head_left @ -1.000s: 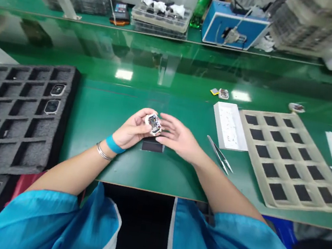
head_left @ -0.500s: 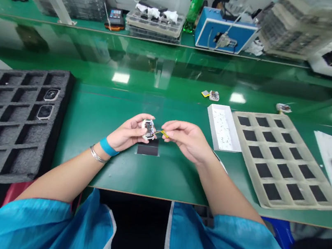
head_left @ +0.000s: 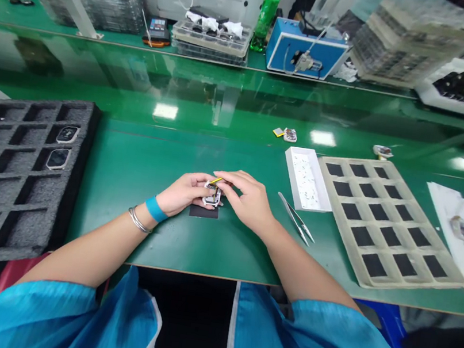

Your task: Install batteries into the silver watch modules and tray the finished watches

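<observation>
My left hand (head_left: 183, 193) grips a small white watch case (head_left: 212, 195) with its inner electronics showing. Over the top of the case, my right hand (head_left: 248, 199) pinches a thin yellow-edged battery (head_left: 216, 181), tilted on edge and partly covered by the fingers. Both hands are close together above a black pad (head_left: 204, 212) on the green bench. Any wire between battery and case is too small to make out. Metal tweezers (head_left: 295, 218) lie beside my right forearm.
At left is a black foam tray (head_left: 77, 174) with two watches in it. On the right stand a white box (head_left: 327, 203) of small pieces and a beige compartment tray (head_left: 367, 278). Farther back lie a loose battery (head_left: 279, 132) and another watch case (head_left: 290, 135).
My right hand has moved left with the battery, bringing it from beside the watch case to over its top edge. The tweezers have come into fuller view.
</observation>
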Tool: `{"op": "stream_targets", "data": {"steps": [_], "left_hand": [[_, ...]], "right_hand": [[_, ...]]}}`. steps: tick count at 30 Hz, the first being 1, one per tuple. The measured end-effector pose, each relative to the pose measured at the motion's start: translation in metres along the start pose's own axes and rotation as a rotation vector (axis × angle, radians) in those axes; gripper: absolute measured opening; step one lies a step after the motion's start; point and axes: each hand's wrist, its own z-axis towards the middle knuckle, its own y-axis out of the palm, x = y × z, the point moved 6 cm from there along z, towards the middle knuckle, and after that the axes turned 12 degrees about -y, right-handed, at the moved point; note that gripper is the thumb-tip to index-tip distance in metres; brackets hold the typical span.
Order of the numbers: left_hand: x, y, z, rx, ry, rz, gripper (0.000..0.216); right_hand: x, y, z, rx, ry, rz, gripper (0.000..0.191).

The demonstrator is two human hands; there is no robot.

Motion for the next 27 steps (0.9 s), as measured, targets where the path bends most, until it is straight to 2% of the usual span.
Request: {"op": "stream_targets", "data": {"steps": [7, 9, 12, 14, 17, 22, 27], "left_hand": [[0.005, -0.006, -0.003, 0.126, 0.017, -0.068, 0.025], [0.011, -0.014, -0.005, 0.193, 0.063, -0.135, 0.021], [0.019, -0.027, -0.008, 0.275, 0.144, -0.245, 0.016], [0.021, -0.030, -0.007, 0.281, 0.151, -0.292, 0.015], [0.018, -0.028, -0.005, 0.259, 0.126, -0.329, 0.017], [0.014, -0.022, -0.007, 0.245, 0.121, -0.338, 0.016], [0.012, -0.018, -0.010, 0.268, 0.124, -0.356, 0.009]], "right_hand": [[0.016, 0.008, 0.001, 0.115, 0.129, 0.126, 0.031], [0.022, 0.006, 0.001, 0.128, 0.168, 0.090, 0.023], [0.028, 0.011, 0.001, -0.003, 0.159, -0.061, 0.011], [0.031, 0.017, 0.001, -0.105, 0.141, -0.154, 0.012], [0.035, 0.024, 0.000, -0.187, 0.140, -0.261, 0.010], [0.033, 0.029, 0.000, -0.216, 0.152, -0.309, 0.009], [0.038, 0.030, 0.003, -0.169, 0.185, -0.333, 0.008]]}}
